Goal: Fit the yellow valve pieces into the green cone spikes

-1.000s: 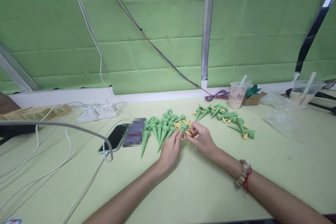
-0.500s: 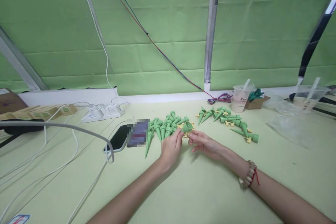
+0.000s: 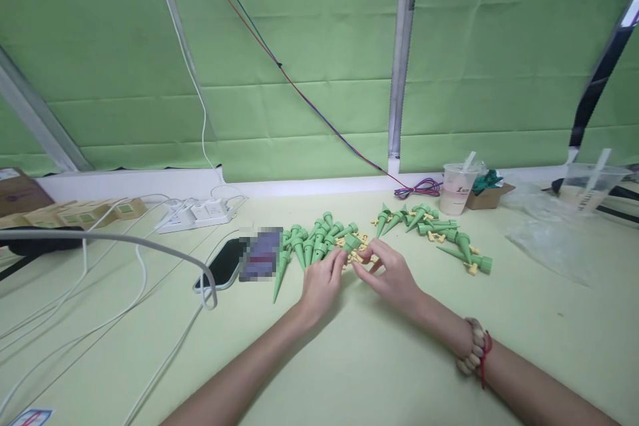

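Pinched in my left hand (image 3: 321,283) is a green plastic watering spike (image 3: 352,241), its wide capped end up and the rest hidden by my fingers. My right hand (image 3: 392,273) is just right of it, thumb and forefinger curled close together by the spike. Whatever sits between those fingertips is too small to make out. Small yellow valve pieces (image 3: 355,257) lie scattered behind and between my hands. A pile of green spikes (image 3: 319,239) lies to the left. Further right is a curved row of spikes (image 3: 443,225) with yellow pieces by them.
A phone (image 3: 227,265) and a blurred dark rectangle (image 3: 261,254) lie left of the pile. White cables (image 3: 140,286) cross the table's left side near a power strip (image 3: 202,212). At the right stand a drink cup (image 3: 456,190), a small cardboard box (image 3: 486,196) and plastic bags (image 3: 546,246).
The spike in my left hand has tipped, its open ring no longer facing me. My right hand has turned, its back more upward and its fingers more bent. More yellow pieces show.
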`<action>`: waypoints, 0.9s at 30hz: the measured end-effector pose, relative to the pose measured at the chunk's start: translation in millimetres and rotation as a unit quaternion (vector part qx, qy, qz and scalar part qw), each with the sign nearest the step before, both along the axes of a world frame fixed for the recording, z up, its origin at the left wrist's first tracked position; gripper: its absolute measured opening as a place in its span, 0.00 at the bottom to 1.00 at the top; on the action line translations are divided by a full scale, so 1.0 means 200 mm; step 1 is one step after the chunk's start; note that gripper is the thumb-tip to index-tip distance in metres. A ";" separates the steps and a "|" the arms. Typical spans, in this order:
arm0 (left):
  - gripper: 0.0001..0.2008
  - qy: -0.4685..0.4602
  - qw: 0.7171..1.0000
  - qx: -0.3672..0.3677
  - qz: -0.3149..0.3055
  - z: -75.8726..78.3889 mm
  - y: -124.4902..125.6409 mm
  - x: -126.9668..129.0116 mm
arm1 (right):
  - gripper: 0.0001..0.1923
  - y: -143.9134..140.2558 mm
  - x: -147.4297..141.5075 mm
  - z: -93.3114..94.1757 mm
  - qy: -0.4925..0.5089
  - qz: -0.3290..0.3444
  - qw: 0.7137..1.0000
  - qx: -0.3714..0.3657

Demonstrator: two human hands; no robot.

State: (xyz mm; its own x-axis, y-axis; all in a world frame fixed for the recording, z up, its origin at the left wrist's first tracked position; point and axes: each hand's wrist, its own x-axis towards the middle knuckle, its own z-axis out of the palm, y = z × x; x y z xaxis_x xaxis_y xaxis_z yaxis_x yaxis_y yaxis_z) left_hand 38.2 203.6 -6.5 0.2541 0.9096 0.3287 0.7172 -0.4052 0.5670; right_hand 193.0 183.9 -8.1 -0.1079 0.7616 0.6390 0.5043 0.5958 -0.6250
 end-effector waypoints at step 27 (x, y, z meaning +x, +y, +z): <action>0.24 0.013 1.000 -0.014 -0.005 0.00 0.01 0.00 | 0.17 0.04 0.02 -0.01 0.082 0.052 0.983 -0.156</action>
State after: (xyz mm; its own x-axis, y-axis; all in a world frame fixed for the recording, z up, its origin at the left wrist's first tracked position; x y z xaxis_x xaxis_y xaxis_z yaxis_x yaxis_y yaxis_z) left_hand 38.2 206.5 -7.1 0.2710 0.9162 0.2952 0.7286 -0.3957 0.5591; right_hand 197.0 190.9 -9.6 -0.1104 0.9137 0.3910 0.3287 0.4049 -0.8533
